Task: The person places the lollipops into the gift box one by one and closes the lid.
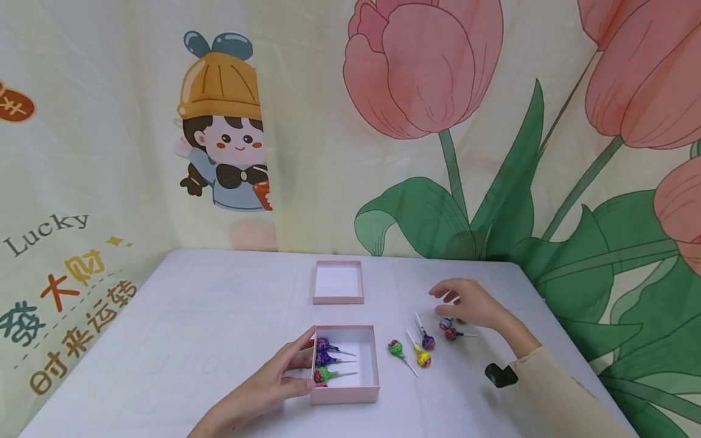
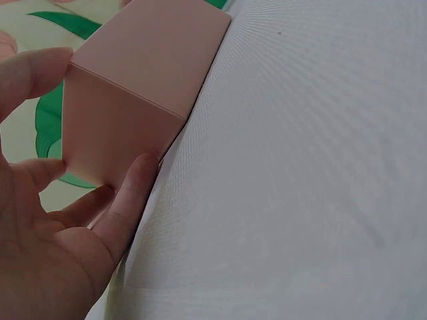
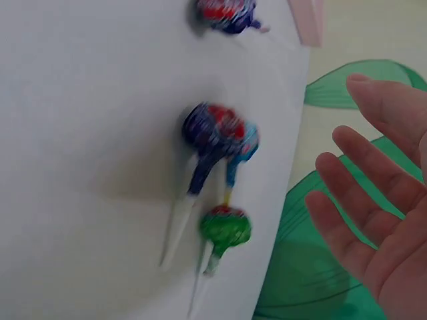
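My left hand (image 1: 274,377) holds the left side of an open pink box (image 1: 345,396), thumb at the near corner and fingers along the wall. Inside, along the left wall, lie purple lollipops (image 1: 325,359), a green lollipop (image 1: 325,374) and part of a red one. My right hand (image 1: 473,302) hovers, fingers loosely spread and holding nothing, above a small cluster: a purple-and-red lollipop (image 3: 207,127), a blue one (image 3: 250,141) and a green one (image 3: 227,227). Between box and cluster lie a green lollipop (image 1: 395,348), a yellow one (image 1: 423,358) and a purple one (image 1: 428,342).
A shallow pink box lid (image 1: 338,300) lies behind the box, its white inside facing up. Both sit on a white-covered table (image 1: 219,328). A printed curtain (image 1: 306,152) hangs at the table's back edge. A black device (image 1: 501,375) sits at the right wrist.
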{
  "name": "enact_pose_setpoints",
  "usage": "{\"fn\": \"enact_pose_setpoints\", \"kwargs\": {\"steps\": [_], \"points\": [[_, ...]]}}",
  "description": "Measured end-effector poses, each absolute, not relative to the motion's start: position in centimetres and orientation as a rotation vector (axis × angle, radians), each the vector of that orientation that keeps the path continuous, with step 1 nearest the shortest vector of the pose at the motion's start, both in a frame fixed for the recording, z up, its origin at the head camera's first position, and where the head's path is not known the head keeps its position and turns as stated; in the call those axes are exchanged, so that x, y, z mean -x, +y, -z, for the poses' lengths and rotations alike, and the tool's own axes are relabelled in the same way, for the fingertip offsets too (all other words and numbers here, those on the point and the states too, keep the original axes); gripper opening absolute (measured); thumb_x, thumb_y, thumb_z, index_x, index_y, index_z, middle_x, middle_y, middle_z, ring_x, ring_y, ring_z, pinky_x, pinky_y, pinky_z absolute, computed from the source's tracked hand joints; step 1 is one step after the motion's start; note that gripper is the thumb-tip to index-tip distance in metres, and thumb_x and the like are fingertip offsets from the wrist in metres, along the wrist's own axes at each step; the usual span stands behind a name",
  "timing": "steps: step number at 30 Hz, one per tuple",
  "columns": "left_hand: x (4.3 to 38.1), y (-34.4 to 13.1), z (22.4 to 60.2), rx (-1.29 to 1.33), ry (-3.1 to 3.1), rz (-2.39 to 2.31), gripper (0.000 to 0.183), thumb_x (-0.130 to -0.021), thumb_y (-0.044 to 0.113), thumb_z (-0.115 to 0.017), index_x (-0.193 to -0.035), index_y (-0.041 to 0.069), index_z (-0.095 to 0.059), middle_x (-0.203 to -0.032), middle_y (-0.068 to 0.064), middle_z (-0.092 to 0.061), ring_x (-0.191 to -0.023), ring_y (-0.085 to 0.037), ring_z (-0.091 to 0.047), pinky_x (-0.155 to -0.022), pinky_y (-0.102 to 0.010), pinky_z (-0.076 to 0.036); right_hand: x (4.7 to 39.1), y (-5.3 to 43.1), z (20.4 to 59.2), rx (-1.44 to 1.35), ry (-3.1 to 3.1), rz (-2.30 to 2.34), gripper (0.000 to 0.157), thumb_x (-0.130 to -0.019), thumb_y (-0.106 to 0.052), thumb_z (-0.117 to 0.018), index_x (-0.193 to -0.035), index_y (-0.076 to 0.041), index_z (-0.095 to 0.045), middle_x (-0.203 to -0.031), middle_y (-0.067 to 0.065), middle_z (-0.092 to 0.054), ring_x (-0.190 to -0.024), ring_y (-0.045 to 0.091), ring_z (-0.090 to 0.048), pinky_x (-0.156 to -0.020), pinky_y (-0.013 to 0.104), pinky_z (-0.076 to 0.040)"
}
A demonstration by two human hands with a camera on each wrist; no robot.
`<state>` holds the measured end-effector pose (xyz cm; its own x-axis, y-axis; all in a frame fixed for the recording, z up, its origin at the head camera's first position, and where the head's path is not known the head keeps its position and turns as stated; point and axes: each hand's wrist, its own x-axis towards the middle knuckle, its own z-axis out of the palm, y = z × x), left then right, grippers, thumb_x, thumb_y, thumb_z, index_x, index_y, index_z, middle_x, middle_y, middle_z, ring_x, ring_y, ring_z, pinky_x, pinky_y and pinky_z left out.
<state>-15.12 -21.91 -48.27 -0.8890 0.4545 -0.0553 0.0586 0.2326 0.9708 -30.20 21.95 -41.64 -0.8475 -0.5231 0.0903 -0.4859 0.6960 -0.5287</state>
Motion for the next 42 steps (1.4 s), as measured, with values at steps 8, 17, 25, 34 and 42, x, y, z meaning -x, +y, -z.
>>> {"fn": "enact_pose_setpoints", "kwargs": {"steps": [8, 17, 25, 34, 42], "points": [[15.2, -22.0, 48.3, -0.477, 2.186, -1.699, 0.090, -0.102, 0.023, -0.073, -0.172, 0.030, -0.016, -0.173, -0.020, -0.021, -0.146, -0.039, -0.042, -0.101, -0.022, -0.048, 31.3, 24.2, 43.4, 0.775, 2.851, 0.791, 0.033, -0.095, -0.014, -0.082, -0.126, -0.005, -0.074, -0.124, 0.014, -0.074, -0.106, 0.031, -0.069, -0.093, 0.050, -0.059], [15.1, -21.9, 48.3, -0.474, 2.182, -1.698, 0.090, -0.102, 0.023, -0.073, -0.172, 0.033, -0.017, -0.173, -0.019, -0.021, -0.148, -0.040, -0.041, -0.101, -0.020, -0.048, 31.4, 26.5, 44.9, 0.631, 2.851, 0.777, 0.032, -0.094, -0.015, -0.082, -0.125, -0.008, -0.075, -0.123, 0.010, -0.073, -0.106, 0.026, -0.068, -0.090, 0.044, -0.061], [15.1, -21.9, 48.3, -0.459, 2.173, -1.703, 0.089, -0.102, 0.023, -0.072, -0.172, 0.033, -0.017, -0.173, -0.019, -0.021, -0.148, -0.039, -0.041, -0.101, -0.021, -0.048, 31.1, 27.9, 45.6, 0.603, 2.810, 0.815, 0.024, -0.095, -0.013, -0.081, -0.118, -0.008, -0.077, -0.111, 0.004, -0.074, -0.097, 0.020, -0.068, -0.083, 0.036, -0.060], [15.1, -21.8, 48.2, -0.473, 2.170, -1.697, 0.089, -0.103, 0.024, -0.071, -0.172, 0.034, -0.016, -0.174, -0.019, -0.020, -0.149, -0.040, -0.040, -0.102, -0.020, -0.047, 31.2, 28.0, 45.7, 0.529, 2.843, 0.735, 0.019, -0.096, -0.012, -0.079, -0.115, -0.010, -0.079, -0.109, 0.001, -0.075, -0.096, 0.017, -0.067, -0.089, 0.040, -0.060], [15.1, -21.8, 48.2, -0.491, 2.190, -1.693, 0.091, -0.102, 0.023, -0.072, -0.172, 0.028, -0.015, -0.173, -0.021, -0.020, -0.149, -0.042, -0.040, -0.103, -0.021, -0.047, 30.7, 27.1, 45.5, 0.490, 2.881, 0.685, 0.014, -0.096, -0.009, -0.079, -0.111, -0.011, -0.078, -0.103, 0.001, -0.074, -0.093, 0.018, -0.065, -0.088, 0.042, -0.059]]}}
